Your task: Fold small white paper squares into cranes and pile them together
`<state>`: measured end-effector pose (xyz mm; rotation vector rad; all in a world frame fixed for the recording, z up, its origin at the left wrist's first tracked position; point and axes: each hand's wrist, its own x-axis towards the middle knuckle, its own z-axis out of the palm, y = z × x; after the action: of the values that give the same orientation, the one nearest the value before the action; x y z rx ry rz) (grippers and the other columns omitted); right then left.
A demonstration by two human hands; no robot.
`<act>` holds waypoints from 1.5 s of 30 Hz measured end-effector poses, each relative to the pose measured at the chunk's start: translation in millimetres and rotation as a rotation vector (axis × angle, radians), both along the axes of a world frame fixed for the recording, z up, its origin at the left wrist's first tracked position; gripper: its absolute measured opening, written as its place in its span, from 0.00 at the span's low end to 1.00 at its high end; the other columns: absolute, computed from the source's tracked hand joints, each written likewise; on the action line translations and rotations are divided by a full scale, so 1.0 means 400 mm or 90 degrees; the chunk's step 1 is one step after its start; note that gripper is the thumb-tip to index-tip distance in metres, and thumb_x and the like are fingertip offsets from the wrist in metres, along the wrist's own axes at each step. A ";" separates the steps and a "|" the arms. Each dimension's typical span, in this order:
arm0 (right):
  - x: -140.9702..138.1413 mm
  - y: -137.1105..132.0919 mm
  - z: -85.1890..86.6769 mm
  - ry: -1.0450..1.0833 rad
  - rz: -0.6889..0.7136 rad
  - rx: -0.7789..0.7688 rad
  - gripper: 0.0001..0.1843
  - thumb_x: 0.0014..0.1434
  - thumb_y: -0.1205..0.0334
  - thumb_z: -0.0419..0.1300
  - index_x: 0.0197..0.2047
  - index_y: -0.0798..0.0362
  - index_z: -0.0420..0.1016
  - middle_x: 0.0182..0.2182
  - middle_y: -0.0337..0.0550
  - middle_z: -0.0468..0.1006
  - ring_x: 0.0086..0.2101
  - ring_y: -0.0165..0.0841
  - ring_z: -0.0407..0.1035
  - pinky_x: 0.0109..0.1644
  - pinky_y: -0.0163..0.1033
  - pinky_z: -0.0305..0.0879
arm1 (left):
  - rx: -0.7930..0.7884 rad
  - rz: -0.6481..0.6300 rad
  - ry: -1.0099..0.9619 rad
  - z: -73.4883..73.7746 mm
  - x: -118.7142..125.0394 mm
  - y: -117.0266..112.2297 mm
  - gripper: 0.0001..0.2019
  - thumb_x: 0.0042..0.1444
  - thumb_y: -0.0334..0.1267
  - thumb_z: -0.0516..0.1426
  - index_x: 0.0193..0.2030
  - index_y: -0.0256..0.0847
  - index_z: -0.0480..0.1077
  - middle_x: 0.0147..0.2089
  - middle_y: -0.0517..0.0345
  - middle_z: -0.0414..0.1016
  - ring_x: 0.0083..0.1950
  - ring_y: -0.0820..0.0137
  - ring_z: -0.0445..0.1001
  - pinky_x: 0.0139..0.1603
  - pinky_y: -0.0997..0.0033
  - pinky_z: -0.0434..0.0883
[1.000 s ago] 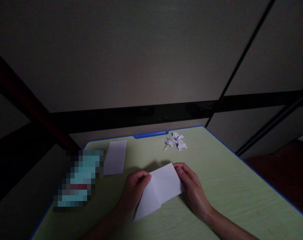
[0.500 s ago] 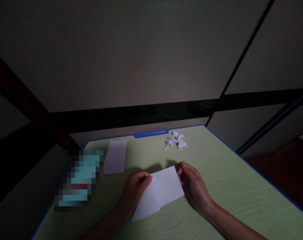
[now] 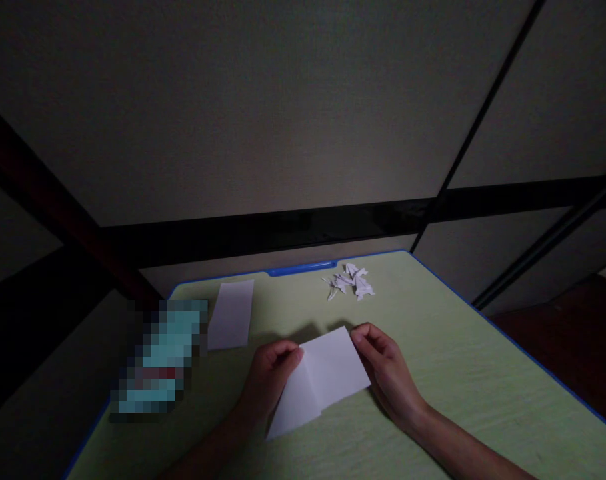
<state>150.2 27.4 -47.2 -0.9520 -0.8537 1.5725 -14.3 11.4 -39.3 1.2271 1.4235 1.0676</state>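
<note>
Over the pale-green, blue-edged bench (image 3: 463, 373), a creased white paper sheet (image 3: 335, 367) sits between the left hand (image 3: 271, 373) and right hand (image 3: 389, 373). Behind it, leftward, lies a rectangular white paper (image 3: 233, 315), right of a pixelated teal object (image 3: 167, 347); behind, rightward, small folded white paper figures (image 3: 363, 287).

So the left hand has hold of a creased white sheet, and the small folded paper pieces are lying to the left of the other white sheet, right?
Not quite: the small folded paper pieces lie to the right of the other white sheet, as the head view shows. The left hand does hold the creased white sheet.
</note>
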 end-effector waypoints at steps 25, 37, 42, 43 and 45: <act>0.005 0.004 -0.001 0.035 0.015 0.029 0.18 0.50 0.55 0.54 0.15 0.57 0.66 0.16 0.35 0.62 0.19 0.25 0.54 0.24 0.30 0.50 | -0.035 0.060 -0.065 0.005 -0.003 0.005 0.11 0.39 0.42 0.54 0.16 0.36 0.62 0.15 0.67 0.55 0.18 0.78 0.53 0.18 0.78 0.51; 0.003 -0.011 0.010 0.051 0.120 0.018 0.12 0.49 0.57 0.56 0.26 0.58 0.72 0.19 0.38 0.69 0.21 0.26 0.58 0.24 0.30 0.51 | -0.011 -0.004 -0.006 -0.003 0.002 -0.003 0.12 0.41 0.42 0.52 0.16 0.35 0.62 0.15 0.66 0.53 0.20 0.78 0.52 0.20 0.78 0.50; 0.005 -0.023 -0.007 -0.012 0.244 0.040 0.13 0.49 0.57 0.56 0.32 0.60 0.72 0.22 0.39 0.69 0.22 0.26 0.58 0.25 0.30 0.50 | 0.003 -0.005 0.009 -0.006 0.003 -0.004 0.13 0.43 0.41 0.52 0.15 0.35 0.62 0.15 0.66 0.54 0.20 0.78 0.53 0.19 0.79 0.50; 0.004 -0.024 -0.011 -0.022 0.253 0.043 0.13 0.49 0.57 0.56 0.32 0.60 0.72 0.22 0.39 0.68 0.22 0.26 0.58 0.25 0.30 0.50 | 0.010 -0.001 0.018 -0.007 0.003 -0.003 0.13 0.43 0.41 0.52 0.15 0.35 0.62 0.15 0.66 0.54 0.20 0.78 0.53 0.19 0.79 0.51; 0.001 -0.026 -0.018 -0.037 0.268 0.039 0.13 0.49 0.57 0.56 0.31 0.60 0.72 0.21 0.39 0.68 0.22 0.26 0.58 0.25 0.30 0.50 | 0.030 0.008 0.044 -0.007 0.004 -0.003 0.12 0.44 0.40 0.51 0.16 0.35 0.63 0.16 0.66 0.55 0.20 0.78 0.54 0.19 0.79 0.51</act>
<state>150.7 17.1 -54.2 -0.8115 -1.1938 1.8676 -12.5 10.4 -42.1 1.3010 1.4679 1.0819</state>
